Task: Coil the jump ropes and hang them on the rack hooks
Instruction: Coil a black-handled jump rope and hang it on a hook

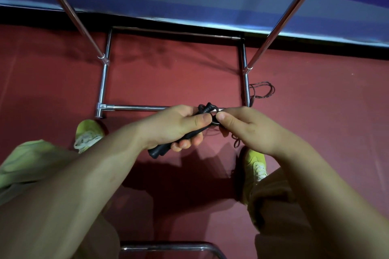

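Left hand [179, 126] curled round both black jump-rope handles [166, 147], bundled to anchor cord. Right hand [250, 126] pinching small cord loops [214, 121], apparently securing coil. Hanging pending.

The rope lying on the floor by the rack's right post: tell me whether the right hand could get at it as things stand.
Probably not yet. The right hand is pinching the cord of the jump rope that the left hand grips. The floor rope lies uncovered beside the rack post.
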The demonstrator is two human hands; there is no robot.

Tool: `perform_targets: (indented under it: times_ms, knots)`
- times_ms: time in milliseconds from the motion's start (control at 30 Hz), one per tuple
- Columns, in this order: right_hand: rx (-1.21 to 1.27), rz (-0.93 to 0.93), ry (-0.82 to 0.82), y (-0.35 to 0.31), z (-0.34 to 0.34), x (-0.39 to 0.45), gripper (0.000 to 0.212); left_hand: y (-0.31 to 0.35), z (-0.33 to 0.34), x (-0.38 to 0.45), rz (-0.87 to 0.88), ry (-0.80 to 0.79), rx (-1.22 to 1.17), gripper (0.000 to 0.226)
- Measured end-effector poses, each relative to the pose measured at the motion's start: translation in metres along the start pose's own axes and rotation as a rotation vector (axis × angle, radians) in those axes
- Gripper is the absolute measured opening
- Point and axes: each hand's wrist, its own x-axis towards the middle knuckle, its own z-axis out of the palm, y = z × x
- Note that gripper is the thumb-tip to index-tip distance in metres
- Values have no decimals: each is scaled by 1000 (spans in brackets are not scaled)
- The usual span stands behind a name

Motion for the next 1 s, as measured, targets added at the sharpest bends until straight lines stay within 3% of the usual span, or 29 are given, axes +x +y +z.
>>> perform_targets:
  times_ms: [233,333,433,533,667,867,933,1000]
  knots:
    - [123,-3,81,3,5,5,39,2,2,2,-4,83,24,17]
    - [7,-5,186,1,10,8,41,3,1,2,24,124,27,13]
    - [-65,1,281,0,17,9,39,2,2,4,-1,184,57,20]
    - [-100,23,294,4,23,10,40,-2,2,5,-133,173,146,38]
    - [-85,79,273,5,24,11,39,-9,7,5,-169,231,134,48]
    - [311,219,172,4,29,15,60,-15,9,13,-109,327,147,47]
    - [291,277,59,0,25,10,77,-14,4,12,-98,342,134,46]
    - [186,309,-31,-5,17,4,79,-15,-3,12,-99,381,134,47]
